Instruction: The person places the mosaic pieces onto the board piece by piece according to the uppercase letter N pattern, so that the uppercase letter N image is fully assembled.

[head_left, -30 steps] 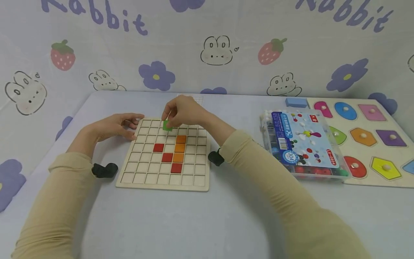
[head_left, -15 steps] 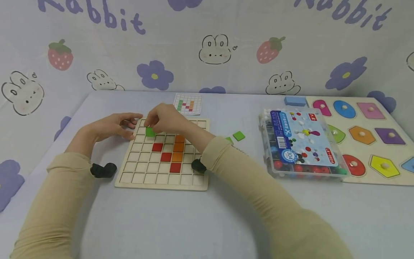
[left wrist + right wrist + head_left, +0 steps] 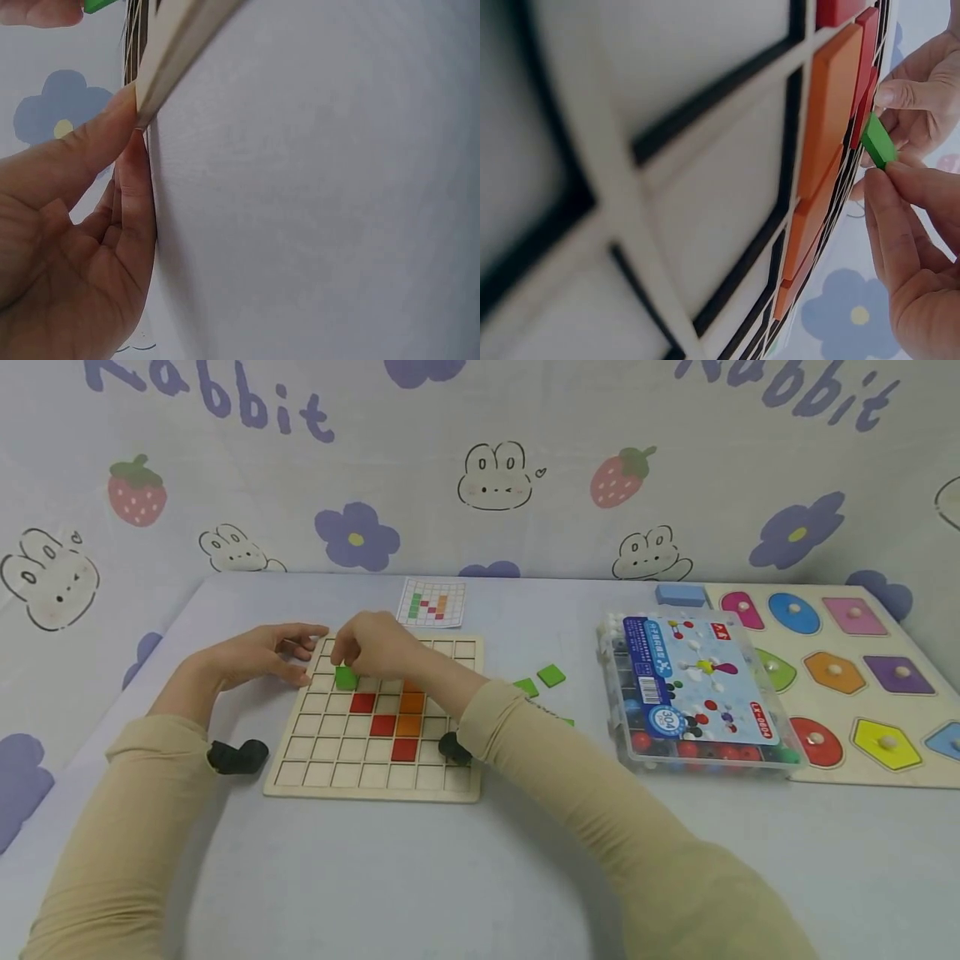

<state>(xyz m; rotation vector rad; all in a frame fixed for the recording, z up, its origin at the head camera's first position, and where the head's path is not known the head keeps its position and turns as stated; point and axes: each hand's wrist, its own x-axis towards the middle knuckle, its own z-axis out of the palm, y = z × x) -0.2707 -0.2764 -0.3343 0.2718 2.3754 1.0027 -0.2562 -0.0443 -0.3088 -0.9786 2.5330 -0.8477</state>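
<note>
My right hand [image 3: 381, 646] pinches a green square tile [image 3: 346, 678] between thumb and fingertips, over the upper left of the wooden grid board [image 3: 322, 772]. In the right wrist view the green tile [image 3: 878, 141] is tilted, one edge toward the board. My left hand [image 3: 262, 657] rests at the board's upper left edge. The left wrist view has its thumb [image 3: 112, 124] against the wooden rim, with the other fingers stretched out beside it. Red tiles [image 3: 383, 725] step diagonally across the grid, beside a column of orange tiles [image 3: 408, 725].
Loose green tiles [image 3: 551, 675] lie right of the board, partly behind my right sleeve. A printed pattern card [image 3: 431, 602] lies behind the board. To the right are a clear plastic case [image 3: 705, 685], a shape puzzle board [image 3: 840, 710] and a blue block [image 3: 681, 595].
My right hand has carried the green tile leftward and slightly nearer across the board. The pattern card and loose green tiles have come into view. My left hand stays at the board's edge.
</note>
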